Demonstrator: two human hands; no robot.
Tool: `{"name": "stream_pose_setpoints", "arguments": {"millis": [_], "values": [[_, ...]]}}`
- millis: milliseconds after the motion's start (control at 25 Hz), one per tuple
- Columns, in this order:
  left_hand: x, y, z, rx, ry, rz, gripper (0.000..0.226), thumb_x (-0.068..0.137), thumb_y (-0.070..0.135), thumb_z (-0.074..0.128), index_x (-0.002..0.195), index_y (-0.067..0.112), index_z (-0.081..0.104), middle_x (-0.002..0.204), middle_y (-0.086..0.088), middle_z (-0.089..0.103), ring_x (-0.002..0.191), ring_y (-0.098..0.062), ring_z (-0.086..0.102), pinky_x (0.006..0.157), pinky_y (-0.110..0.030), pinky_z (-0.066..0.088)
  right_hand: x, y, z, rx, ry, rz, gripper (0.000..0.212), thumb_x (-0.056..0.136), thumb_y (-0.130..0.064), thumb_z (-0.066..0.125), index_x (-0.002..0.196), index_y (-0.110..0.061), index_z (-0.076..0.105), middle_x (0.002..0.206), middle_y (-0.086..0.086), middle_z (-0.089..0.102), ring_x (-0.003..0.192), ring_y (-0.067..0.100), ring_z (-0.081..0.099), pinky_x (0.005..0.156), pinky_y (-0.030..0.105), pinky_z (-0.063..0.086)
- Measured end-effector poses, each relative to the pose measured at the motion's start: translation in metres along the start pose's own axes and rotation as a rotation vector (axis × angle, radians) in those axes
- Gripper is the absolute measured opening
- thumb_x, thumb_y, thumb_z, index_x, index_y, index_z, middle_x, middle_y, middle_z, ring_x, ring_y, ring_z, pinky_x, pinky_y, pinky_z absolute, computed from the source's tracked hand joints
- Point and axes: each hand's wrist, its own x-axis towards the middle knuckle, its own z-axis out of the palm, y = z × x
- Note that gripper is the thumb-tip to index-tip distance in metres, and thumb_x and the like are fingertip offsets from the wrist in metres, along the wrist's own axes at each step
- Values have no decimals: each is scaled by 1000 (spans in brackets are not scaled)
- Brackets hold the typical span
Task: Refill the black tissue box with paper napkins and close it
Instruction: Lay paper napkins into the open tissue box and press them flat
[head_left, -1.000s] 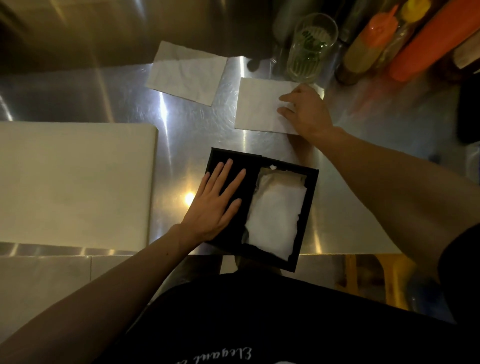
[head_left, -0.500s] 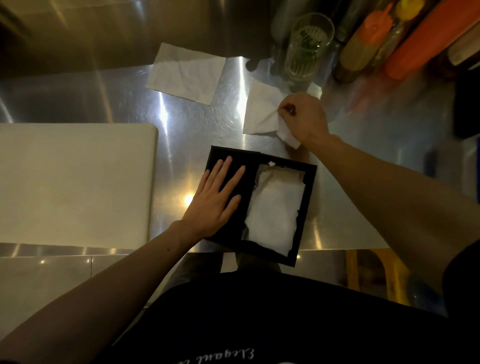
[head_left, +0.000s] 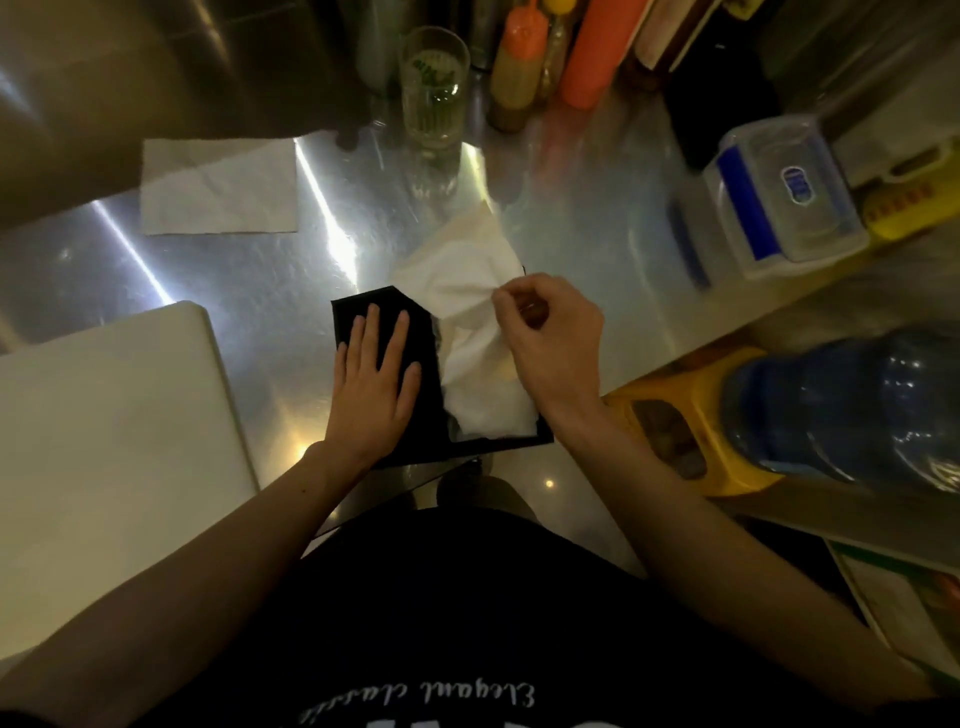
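Item one: paper napkin (head_left: 457, 270), white, thin, limp. We judge it nearly weightless, soft and easily torn or creased; it drapes and bunches from wherever we pinch it. It is best taken at an edge or corner with fingertips only, then guided flat, not pushed in as a wad. It hangs just ahead of and to the inside of our right hand (head_left: 550, 343), trailing down over the open half of the box.

Item two: black tissue box (head_left: 415, 410), a stiff shallow frame, light by our estimate and liable to skid on the steel counter (head_left: 249, 270) unless pinned. It lies directly under both hands, near the counter edge closest to us. White napkins (head_left: 488, 400) already fill its open side, below our right palm.

Item three: left hand (head_left: 371, 387), fingers straight and spread, palm flat on the black covered half of the box, pressing it in place and gripping nothing.

Item four: right hand, fingers curled, thumb and forefinger nipped together on the napkin's gathered edge, held above the box's open side.

Item five: spare napkin (head_left: 218, 187), flat on the counter, well beyond our left hand and untouched.

Item six: drinking glass (head_left: 434, 85), beyond our right hand, clear of the work.
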Motion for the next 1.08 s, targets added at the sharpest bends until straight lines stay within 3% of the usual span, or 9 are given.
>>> {"name": "stream_pose_setpoints", "arguments": {"millis": [160, 280, 400, 480, 600, 760, 920, 1080], "values": [[1, -1, -2, 26, -21, 15, 60, 100, 49, 18, 155, 29, 5, 164, -10, 1, 151, -28, -1, 121, -47, 3, -36, 14, 22, -199, 38, 114, 13, 93, -24, 63, 93, -14, 71, 84, 0, 66, 68, 5, 56, 65, 12, 45], [2, 2, -5, 67, -13, 36, 61, 101, 49, 19, 156, 26, 7, 164, -11, 1, 151, -27, -2, 121, -46, 1, -49, 28, 39, -344, -73, 204, 22, 96, -31, 58, 105, -13, 68, 94, 2, 65, 74, 7, 55, 69, 20, 47], [1, 4, -6, 74, -22, 34, 61, 101, 47, 19, 156, 25, 6, 164, -12, 1, 151, -28, -2, 120, -46, 0, -55, 35, 45, -449, -165, 233, 33, 100, -36, 50, 116, -10, 62, 108, 7, 60, 87, 14, 54, 75, 21, 40], [0, 4, -7, 82, -19, 43, 60, 101, 47, 18, 156, 25, 6, 164, -13, 1, 151, -28, -2, 120, -47, 0, -58, 34, 48, -488, -115, 124, 35, 101, -34, 48, 125, -11, 57, 118, 9, 57, 99, 19, 58, 82, 24, 46], [0, 3, -8, 97, -25, 64, 61, 101, 47, 17, 156, 23, 6, 164, -14, 2, 151, -30, -1, 120, -46, 0, -49, 40, 55, -631, -105, -221, 35, 98, -25, 53, 130, -11, 55, 131, 16, 56, 117, 28, 56, 93, 37, 51], [1, 0, -13, 119, -50, 83, 62, 100, 48, 17, 156, 23, 4, 164, -14, 0, 151, -29, -2, 119, -45, -1, -27, 63, 61, -721, -409, -242, 51, 102, -30, 44, 149, -16, 31, 158, 20, 23, 147, 35, 20, 118, 51, 24], [1, -2, -13, 118, -58, 89, 63, 100, 49, 17, 156, 24, 2, 164, -13, -2, 151, -28, -4, 120, -45, -1, -24, 80, 66, -871, -569, -179, 60, 102, -49, 26, 155, -27, 7, 162, 20, 2, 150, 37, 3, 121, 53, 10], [1, -1, -12, 124, -52, 78, 62, 101, 48, 18, 156, 25, 3, 164, -13, -3, 151, -27, -4, 120, -44, 0, -27, 85, 73, -919, -608, -150, 60, 102, -51, 18, 155, -31, -2, 162, 20, -5, 149, 39, -5, 120, 52, 3]]}}
